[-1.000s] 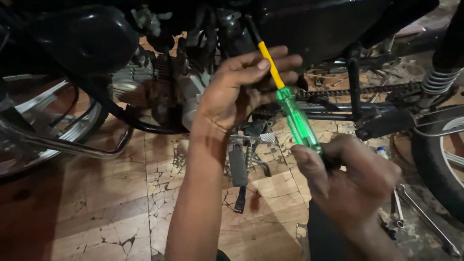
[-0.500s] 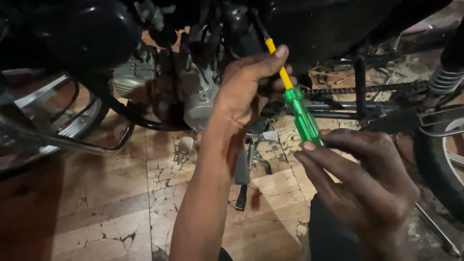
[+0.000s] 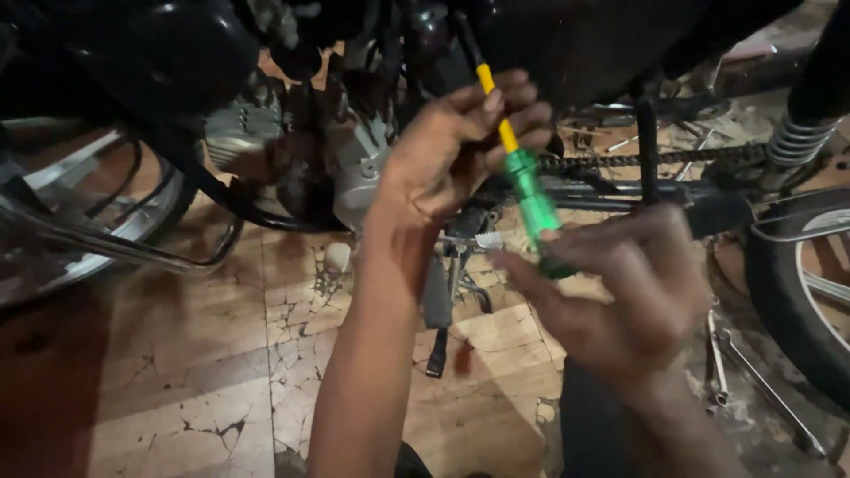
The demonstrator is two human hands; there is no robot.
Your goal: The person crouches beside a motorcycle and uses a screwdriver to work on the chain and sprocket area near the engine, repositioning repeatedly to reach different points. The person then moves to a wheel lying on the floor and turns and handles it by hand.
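Your left hand (image 3: 460, 146) pinches the screwdriver (image 3: 522, 173) shaft near the engine (image 3: 354, 159); your right hand (image 3: 620, 292) grips its green handle. Push off-axis, and the hidden tip may slip.

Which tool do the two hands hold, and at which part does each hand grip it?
A screwdriver: the left hand pinches its yellow shaft, and the right hand grips the end of its green handle.
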